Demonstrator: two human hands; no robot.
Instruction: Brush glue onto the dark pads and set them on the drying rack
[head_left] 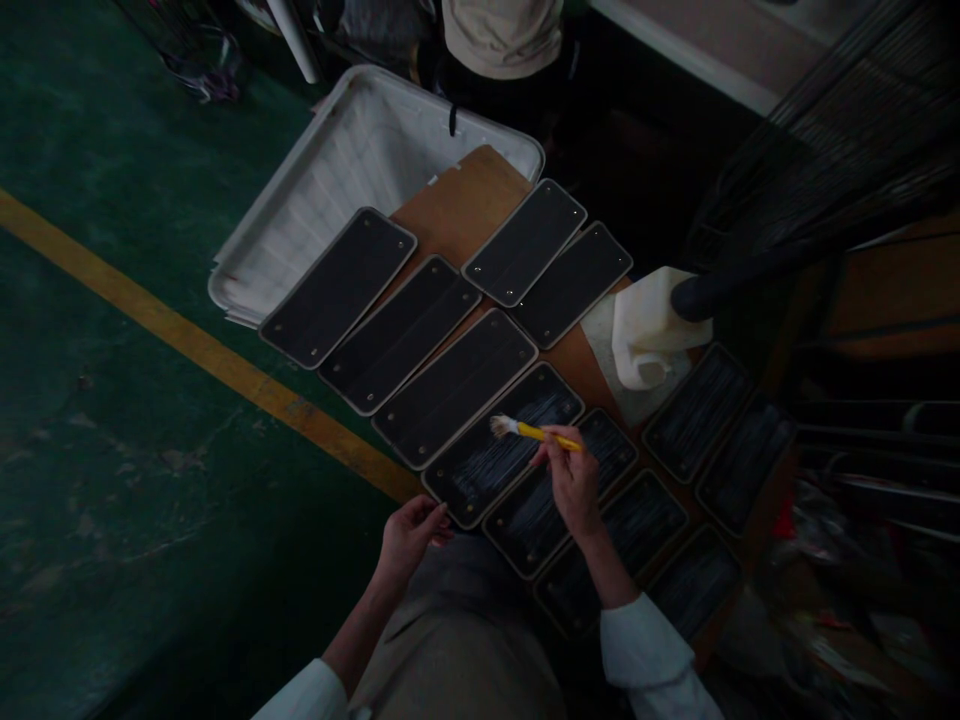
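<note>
My right hand is closed around the yellow handle of a paintbrush. The white bristles are over a dark rectangular panel with a pale rim, holes near its corners and whitish streaks across its face. At the near left corner of that panel, my left hand pinches the edge between thumb and fingers. Farther away lie plain dark panels without streaks, one of them right beside the streaked one. Nearer to me and to the right, several more panels carry similar whitish streaks; my right forearm covers parts of them.
A brown board lies under the panels, partly over a large white bin. On the right stands a cut white plastic jug near a dark pole and a wire fan guard. Another person's torso is beyond the bin.
</note>
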